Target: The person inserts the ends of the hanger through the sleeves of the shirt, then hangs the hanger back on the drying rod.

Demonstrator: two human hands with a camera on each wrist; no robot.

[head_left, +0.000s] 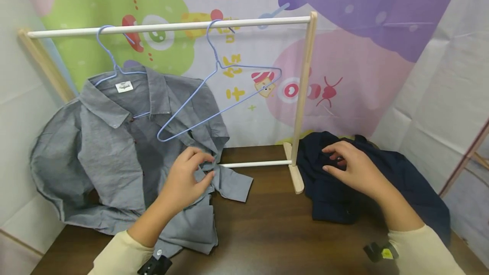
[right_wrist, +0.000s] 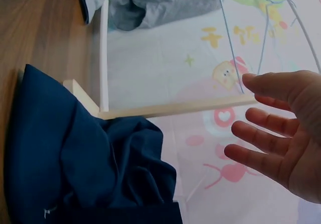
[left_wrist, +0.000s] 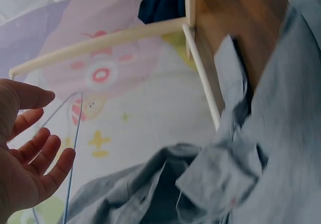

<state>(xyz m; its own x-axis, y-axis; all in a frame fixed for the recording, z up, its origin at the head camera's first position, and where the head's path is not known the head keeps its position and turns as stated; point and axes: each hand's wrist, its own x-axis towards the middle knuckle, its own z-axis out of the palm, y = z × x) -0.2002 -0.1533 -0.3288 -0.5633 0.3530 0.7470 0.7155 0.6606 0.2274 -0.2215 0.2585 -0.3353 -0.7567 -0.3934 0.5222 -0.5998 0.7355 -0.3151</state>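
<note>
Across the left half of the head view, a grey long-sleeved cloth shirt with a collar and a white neck label (head_left: 107, 156) hung from a light-blue wire hanger (head_left: 112, 56), its front parted and its lower folds resting on the dark brown wooden desk (head_left: 263, 232). That hanger's hook sat over the white top rod (head_left: 168, 26) of a pale wooden rack (head_left: 303, 88). Near the upper centre, a second light-blue wire hanger, bare of cloth (head_left: 217, 63), hung from the same rod, tilted with its left corner low and in front of the shirt's shoulder; whether wire and cloth touched could not be told. At the right of the frame, a crumpled dark navy garment (head_left: 408, 177) lay on the desk beside the rack's foot.

Low in the centre, the left hand (head_left: 187, 177) hovered before the shirt, fingers loosely bent, thumb apart, gripping nothing. The right hand (head_left: 357, 166), farther right, hung in front of the navy garment, fingers spread and likewise holding nothing; the right wrist view showed it clear of the cloth.

The step in hand appeared to be a pause between grips, with one shirt already on its hanger. Any move with the bare hanger seemed to call for pinching its thin wire and levelling it, while the navy garment would need gathering and its neck finding.
</note>
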